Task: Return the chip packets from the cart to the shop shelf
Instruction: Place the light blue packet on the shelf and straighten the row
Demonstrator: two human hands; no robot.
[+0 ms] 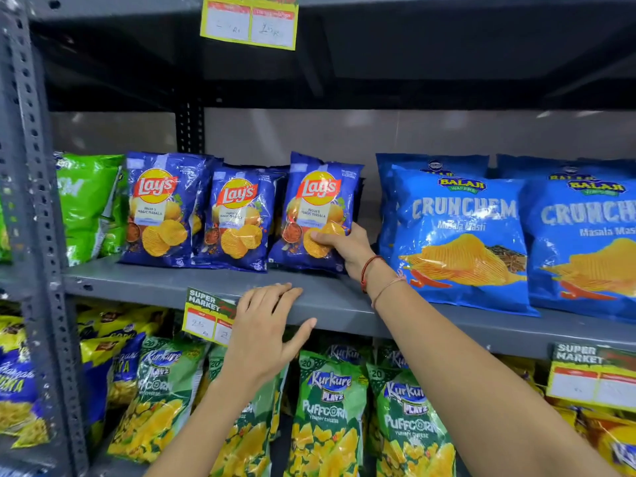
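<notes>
Three dark blue Lay's chip packets stand upright in a row on the grey metal shelf (172, 284). My right hand (344, 247) grips the lower right corner of the rightmost Lay's packet (316, 201), thumb on its front. The other two Lay's packets (160, 208) (241, 218) stand to its left, untouched. My left hand (265, 325) rests flat on the shelf's front edge below them, fingers spread, holding nothing. The cart is out of view.
Green packets (86, 201) stand at the shelf's left end, large light blue Crunchem packets (461, 235) at its right. Kurkure Puffcorn packets (330, 407) fill the shelf below. Price tags (208, 318) hang from shelf edges. A perforated grey upright (38, 235) bounds the left.
</notes>
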